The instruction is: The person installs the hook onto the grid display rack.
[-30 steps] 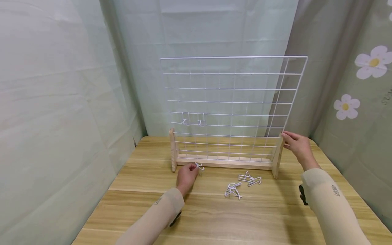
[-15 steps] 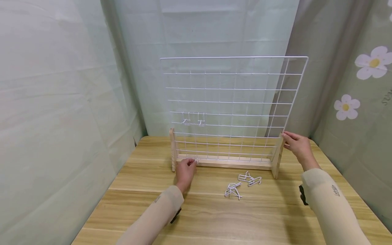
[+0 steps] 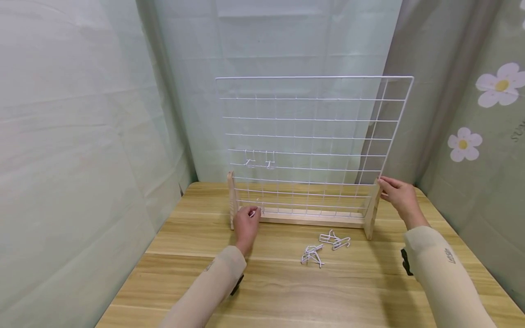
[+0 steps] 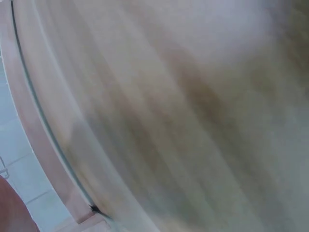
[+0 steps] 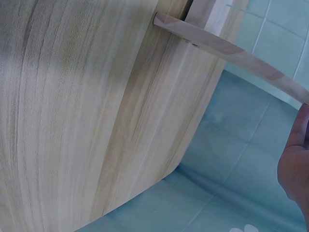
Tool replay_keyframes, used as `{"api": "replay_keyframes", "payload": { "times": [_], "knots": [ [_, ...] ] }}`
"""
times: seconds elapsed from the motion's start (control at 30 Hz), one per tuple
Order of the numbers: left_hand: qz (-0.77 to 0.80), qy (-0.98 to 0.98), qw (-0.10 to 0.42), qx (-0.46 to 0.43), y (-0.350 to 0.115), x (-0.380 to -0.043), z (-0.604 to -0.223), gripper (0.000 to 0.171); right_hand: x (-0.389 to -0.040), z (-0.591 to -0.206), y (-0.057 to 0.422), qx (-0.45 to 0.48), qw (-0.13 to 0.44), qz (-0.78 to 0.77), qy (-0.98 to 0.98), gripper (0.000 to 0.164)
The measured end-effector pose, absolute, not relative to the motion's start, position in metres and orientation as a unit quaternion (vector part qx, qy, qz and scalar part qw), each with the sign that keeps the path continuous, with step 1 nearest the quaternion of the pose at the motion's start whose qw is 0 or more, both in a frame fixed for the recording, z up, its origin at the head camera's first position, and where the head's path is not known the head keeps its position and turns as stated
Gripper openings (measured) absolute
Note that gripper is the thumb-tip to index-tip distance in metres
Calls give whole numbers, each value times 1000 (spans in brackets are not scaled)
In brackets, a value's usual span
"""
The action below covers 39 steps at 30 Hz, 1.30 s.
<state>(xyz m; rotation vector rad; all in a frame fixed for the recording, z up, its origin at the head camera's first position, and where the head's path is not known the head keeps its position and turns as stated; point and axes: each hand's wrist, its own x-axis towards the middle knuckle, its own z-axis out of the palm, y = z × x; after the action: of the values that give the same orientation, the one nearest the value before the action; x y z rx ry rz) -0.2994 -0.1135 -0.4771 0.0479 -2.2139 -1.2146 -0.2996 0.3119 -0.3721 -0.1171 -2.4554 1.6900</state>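
A white wire grid rack [image 3: 313, 77] stands upright in a wooden base [image 3: 311, 220]. Low at its left side, my left hand [image 3: 246, 225] pinches a white wire hook [image 3: 259, 208] against or just in front of the lower grid wires; contact is too small to tell. In the left wrist view only an edge of that hand [image 4: 14, 212] appears. My right hand [image 3: 399, 199] grips the top of the right wooden upright [image 3: 372, 209], by the grid's edge. Two hooks hang on the grid, one at left [image 3: 249, 162] and another [image 3: 270, 164] beside it.
Loose white hooks lie on the wooden table [image 3: 279, 291] in two small clusters, a nearer one [image 3: 312, 255] and a farther one [image 3: 334, 239]. Pale curtains [image 3: 102, 136] enclose the table at the left, back and right.
My left hand has risen slightly and moved a little left, carrying the hook from in front of the base up to the lower grid. The right hand keeps its place.
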Motion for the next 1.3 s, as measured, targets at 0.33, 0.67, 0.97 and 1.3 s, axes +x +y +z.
{"api": "replay_keyframes", "payload": {
  "times": [0.33,0.67,0.97,1.3],
  "knots": [
    [-449,-825,343,29,-113,-304,-465,9,-300,-373,313,-39,76,565,-821,61],
    [-438,-819,369,46,-112,-310,-455,9,-300,-373,313,-37,79,566,-820,61],
    [-424,-815,391,50,-112,-320,-442,9,-300,-373,313,-36,78,568,-819,61],
    [-422,-819,385,54,-111,-325,-424,10,-301,-374,313,-27,77,566,-820,60]
  ]
}}
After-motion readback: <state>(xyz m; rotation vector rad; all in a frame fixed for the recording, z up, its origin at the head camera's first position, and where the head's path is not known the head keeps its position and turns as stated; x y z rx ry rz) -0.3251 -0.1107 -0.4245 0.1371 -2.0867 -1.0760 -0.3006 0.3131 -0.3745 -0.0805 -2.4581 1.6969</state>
